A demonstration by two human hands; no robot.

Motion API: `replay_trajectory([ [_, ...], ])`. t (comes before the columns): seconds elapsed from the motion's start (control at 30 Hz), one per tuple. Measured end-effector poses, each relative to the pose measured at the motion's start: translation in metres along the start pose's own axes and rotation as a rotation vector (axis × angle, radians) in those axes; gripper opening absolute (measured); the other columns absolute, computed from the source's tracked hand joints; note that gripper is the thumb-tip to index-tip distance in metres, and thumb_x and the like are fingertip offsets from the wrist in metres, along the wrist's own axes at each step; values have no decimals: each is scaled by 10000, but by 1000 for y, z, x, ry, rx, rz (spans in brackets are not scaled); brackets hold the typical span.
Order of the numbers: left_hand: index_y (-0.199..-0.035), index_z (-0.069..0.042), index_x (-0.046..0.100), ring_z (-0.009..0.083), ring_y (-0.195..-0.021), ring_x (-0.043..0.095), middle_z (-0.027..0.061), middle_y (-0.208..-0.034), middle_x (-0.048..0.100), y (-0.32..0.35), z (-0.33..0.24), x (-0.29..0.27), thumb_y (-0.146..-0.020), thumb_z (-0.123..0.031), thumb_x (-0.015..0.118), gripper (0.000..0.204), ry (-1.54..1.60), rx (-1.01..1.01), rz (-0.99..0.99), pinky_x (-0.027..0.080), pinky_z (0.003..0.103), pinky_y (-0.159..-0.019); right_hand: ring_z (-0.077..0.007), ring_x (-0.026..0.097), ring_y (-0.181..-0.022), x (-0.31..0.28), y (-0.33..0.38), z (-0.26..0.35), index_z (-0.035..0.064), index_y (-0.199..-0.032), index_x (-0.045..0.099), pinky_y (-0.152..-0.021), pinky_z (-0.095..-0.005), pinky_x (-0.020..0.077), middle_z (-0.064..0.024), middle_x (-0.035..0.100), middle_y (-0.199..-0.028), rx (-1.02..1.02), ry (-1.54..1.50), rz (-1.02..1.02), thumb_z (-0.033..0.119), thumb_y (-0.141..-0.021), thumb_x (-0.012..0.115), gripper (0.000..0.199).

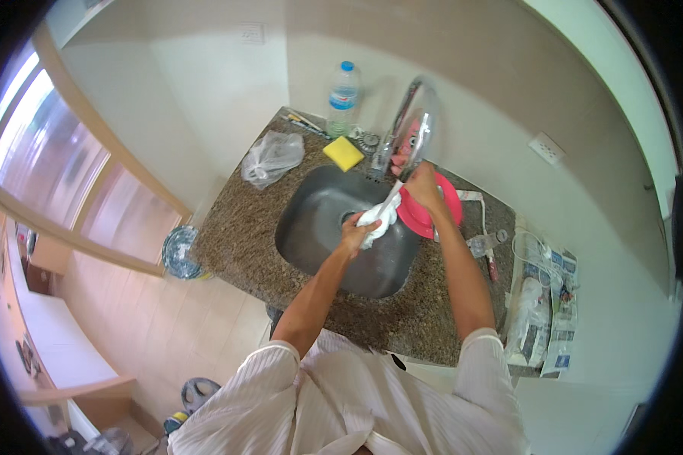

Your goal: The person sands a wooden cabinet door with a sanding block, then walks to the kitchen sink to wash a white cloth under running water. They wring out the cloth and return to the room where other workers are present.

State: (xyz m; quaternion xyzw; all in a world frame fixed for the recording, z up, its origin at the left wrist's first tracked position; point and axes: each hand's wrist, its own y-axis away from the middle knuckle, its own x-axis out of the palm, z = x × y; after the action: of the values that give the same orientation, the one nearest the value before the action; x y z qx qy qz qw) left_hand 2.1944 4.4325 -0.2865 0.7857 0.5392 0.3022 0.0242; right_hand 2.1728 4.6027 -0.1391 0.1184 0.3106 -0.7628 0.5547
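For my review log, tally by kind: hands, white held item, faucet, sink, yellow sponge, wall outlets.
Left hand and right hand: 2
White item: 1
Faucet: 1
Sink: 1
Yellow sponge: 1
Wall outlets: 2
Total: 8

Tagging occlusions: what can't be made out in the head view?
All in the head view:
- Sink floor behind the white cloth: hidden by cloth and left hand.
- Right hand: fingertip contact too small to tell beside the faucet.
- Pink figure: partly hidden by the faucet.
- Pink dish: partly covered by the right forearm.
- Plastic bag: contents obscured by crumpled film.
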Motion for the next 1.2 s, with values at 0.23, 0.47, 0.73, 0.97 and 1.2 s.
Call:
replay_trajectory([
  [0.23,-1138,25,559,181,-897,616,112,-1042,628,20,-11,6,-696,-46,799,508,44,5,-61,506,298,-776,-153,642,-709,40,-48,-42,-3,-924,649,-604,-281,509,-94,658,-811,-260,-156,80,61,-768,701,177],
  [0.47,-1203,33,500,198,-891,631,109,-1055,623,40,-27,-9,-690,-59,806,604,12,-142,-92,520,306,-757,-228,645,-735,27,-35,-48,-10,-1007,590,-663,-314,515,-107,635,-800,20,-210,-154,5,-773,603,234],
  [0.73,-1119,-63,576,166,-822,642,61,-962,651,27,-52,-86,-753,-172,745,417,-43,-187,442,528,297,-690,-382,415,-1215,77,125,37,48,-1311,441,-1024,-450,330,-191,477,-1264,-334,486,345,-28,-619,670,733],
  [0.97,-1016,-72,649,307,-857,651,133,-921,675,18,-85,-48,-507,-284,815,576,-1623,142,622,517,406,-753,-430,577,-840,106,115,-49,-14,-941,613,-707,-470,465,-246,592,-819,23,402,515,93,-757,562,219],
  [1.2,-900,-90,655,230,-735,635,85,-817,652,15,-57,-66,-613,-179,711,305,-957,72,450,498,387,-606,-288,490,-1132,67,120,-12,79,-1302,448,-863,-460,459,-164,472,-1220,384,-502,542,10,-681,612,646],
])
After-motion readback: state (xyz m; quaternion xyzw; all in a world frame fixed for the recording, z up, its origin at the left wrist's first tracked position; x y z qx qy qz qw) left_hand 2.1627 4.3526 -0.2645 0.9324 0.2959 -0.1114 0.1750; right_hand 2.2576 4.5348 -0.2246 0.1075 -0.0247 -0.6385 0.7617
